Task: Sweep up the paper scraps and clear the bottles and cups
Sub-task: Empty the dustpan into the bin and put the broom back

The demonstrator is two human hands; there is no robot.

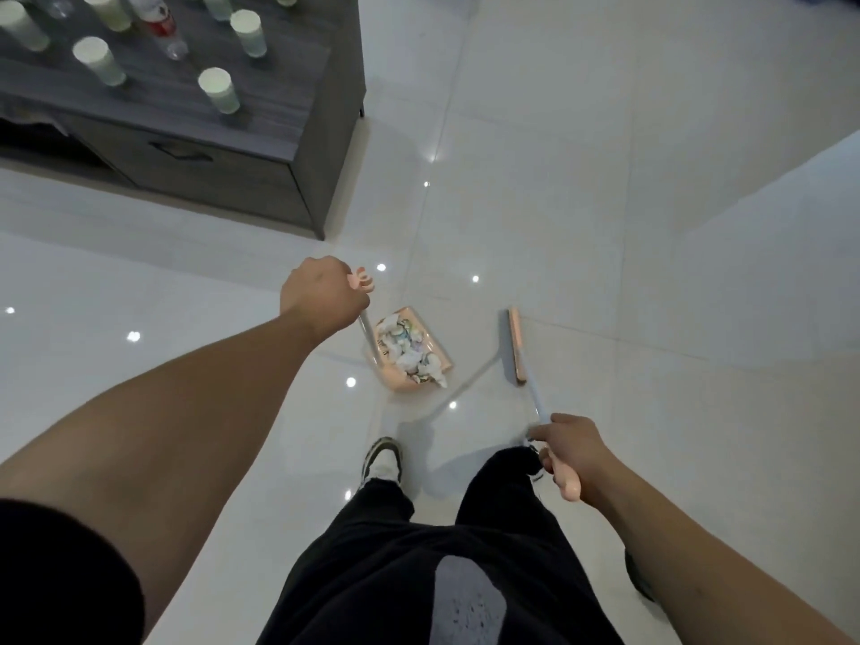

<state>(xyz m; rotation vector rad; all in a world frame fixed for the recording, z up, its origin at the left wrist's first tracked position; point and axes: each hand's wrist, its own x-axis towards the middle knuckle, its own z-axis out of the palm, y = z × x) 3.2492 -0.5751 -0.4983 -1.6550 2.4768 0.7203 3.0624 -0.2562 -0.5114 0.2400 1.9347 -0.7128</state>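
My left hand (pixel 321 293) grips the top of the long handle of a pink dustpan (pixel 442 353), which sits on the white floor below it. Crumpled paper scraps (pixel 409 351) fill the pan. My right hand (pixel 570 451) grips the pink end of a broom's handle. The pink broom head (pixel 516 344) rests on the floor a little to the right of the dustpan, apart from it. Several pale green cups (pixel 218 89) and a clear bottle with a red label (pixel 160 25) stand on the grey table (pixel 288 93) at the upper left.
The grey table's corner and drawer front (pixel 209 172) stand just beyond the dustpan to the left. My legs in black trousers and one shoe (pixel 381 460) are below the tools. Glossy white floor tiles (pixel 651 202) stretch to the right and ahead.
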